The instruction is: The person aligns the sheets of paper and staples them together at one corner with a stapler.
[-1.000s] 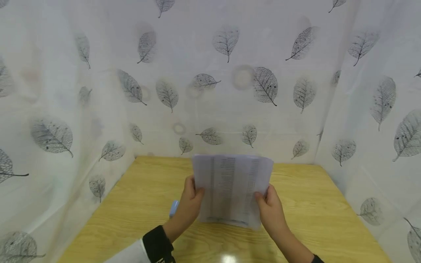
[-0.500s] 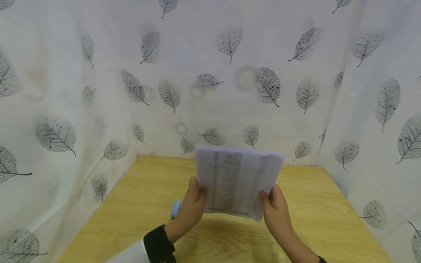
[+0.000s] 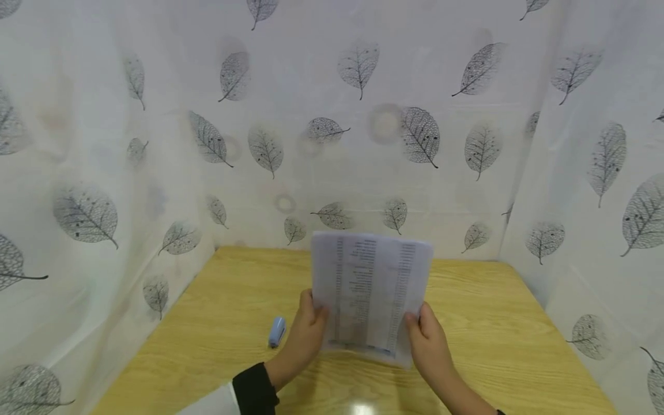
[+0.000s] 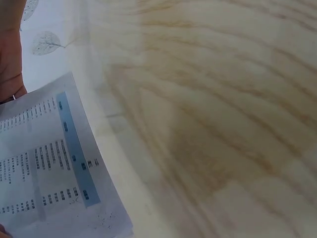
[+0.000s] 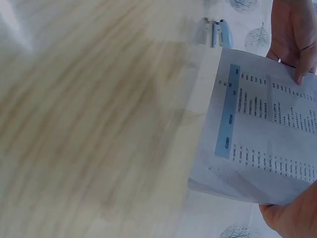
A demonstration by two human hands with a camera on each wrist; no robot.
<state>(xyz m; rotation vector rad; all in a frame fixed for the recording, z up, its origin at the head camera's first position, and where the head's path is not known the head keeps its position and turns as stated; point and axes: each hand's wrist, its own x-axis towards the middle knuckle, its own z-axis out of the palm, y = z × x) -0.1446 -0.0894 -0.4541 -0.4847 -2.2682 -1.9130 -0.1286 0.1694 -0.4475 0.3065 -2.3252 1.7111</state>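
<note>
Both hands hold a folded-looking stack of white printed sheets (image 3: pixel 370 288) upright over the table, one at each side edge. My left hand (image 3: pixel 303 334) grips the left edge, thumb on the near face. On the opposite edge, my right hand (image 3: pixel 430 351) pinches the sheets, its thumb also in front. Columns of small print and a blue band (image 5: pixel 229 114) show on the near face. Fingers behind the paper are hidden. A light blue stapler (image 3: pixel 277 332) lies on the table just left of my left hand.
The wood-grain table (image 3: pixel 498 328) extends around the hands. Behind it and along both sides hangs a white curtain (image 3: pixel 321 178) printed with grey leaves. A bright light reflection (image 3: pixel 362 409) shows at the table's near edge.
The sheets rose and tilted, then came back down, their lower edge nearer the table. Both hands moved with them and kept their grip. More of the stapler shows now.
</note>
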